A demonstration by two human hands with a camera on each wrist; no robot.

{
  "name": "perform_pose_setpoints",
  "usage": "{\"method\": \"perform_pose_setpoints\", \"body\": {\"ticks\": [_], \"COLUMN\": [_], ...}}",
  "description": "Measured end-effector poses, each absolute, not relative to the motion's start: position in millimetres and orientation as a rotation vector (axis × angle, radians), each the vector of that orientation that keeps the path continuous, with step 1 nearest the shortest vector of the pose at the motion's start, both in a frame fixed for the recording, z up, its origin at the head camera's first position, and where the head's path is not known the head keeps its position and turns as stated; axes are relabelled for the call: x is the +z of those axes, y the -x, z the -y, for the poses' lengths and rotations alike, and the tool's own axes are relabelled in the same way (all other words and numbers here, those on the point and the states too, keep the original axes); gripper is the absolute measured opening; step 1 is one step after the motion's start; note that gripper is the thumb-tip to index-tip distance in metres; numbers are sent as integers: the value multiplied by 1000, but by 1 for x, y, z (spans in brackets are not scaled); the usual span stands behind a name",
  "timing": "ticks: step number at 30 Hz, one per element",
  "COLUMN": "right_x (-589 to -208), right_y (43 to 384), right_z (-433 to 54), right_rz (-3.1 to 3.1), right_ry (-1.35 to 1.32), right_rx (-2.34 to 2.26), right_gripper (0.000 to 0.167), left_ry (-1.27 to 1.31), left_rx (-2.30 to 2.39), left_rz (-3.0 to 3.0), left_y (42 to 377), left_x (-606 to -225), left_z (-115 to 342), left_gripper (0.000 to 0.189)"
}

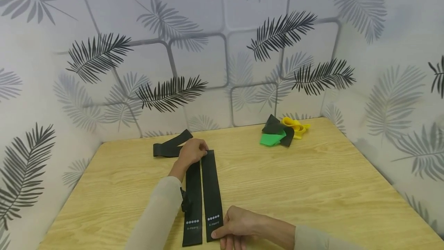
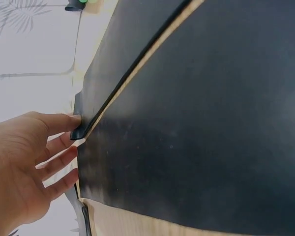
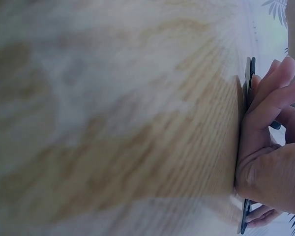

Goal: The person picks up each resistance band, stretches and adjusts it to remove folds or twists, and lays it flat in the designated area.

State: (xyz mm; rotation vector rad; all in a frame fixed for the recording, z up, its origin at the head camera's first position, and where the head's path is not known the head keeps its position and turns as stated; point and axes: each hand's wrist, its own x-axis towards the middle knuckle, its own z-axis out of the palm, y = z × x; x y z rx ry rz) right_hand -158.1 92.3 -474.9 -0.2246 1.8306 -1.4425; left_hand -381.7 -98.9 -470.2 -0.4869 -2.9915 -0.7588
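Note:
Two flat black resistance bands lie side by side, pointing away from me, each printed "X-Heavy" below a row of pale dots: a left band (image 1: 192, 211) and a right band (image 1: 212, 192). At the far end of the right band, my left hand (image 1: 192, 151) pinches its edge; the left wrist view shows the thumb on top of the band (image 2: 91, 105) and the other fingers at the bands' ends. My right hand (image 1: 243, 223) holds the near right corner of the same band, thumb on top and fingers curled beside the edge. In the right wrist view the hand (image 3: 270, 147) rests low on the table.
Another black band (image 1: 166, 149) lies folded behind the left hand, near the wall. At the back right sits a small pile with a green band (image 1: 272, 139), a black band (image 1: 277, 127) and a yellow band (image 1: 296, 124). Leaf-patterned walls border the wooden table (image 1: 312, 188).

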Motion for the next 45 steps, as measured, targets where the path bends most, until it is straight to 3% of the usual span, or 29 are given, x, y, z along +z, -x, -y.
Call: {"method": "perform_pose_setpoints", "body": {"ticks": [11,30,36,45], "right_x": [-470,-471,-471,-474], "right_y": [157,158,156,158], "right_z": [-96,-99,-98,-103], "right_rz": [-2038,-2018,-1978,-1832], "right_ry": [298,408,385,423], "right_rx": [-1211,-1202,-1268,-1340], "right_gripper": [58,69,70,65], "left_ry": [495,526,522,517], "left_rx": [-700,-615,-672,-518], "left_rz": [2997,2884,2891,2966], "left_y": [382,369,372,382], "left_x": [-474,-477,-471,-460], "left_z": [99,96,108,168], "left_gripper": [6,6,18,47]}}
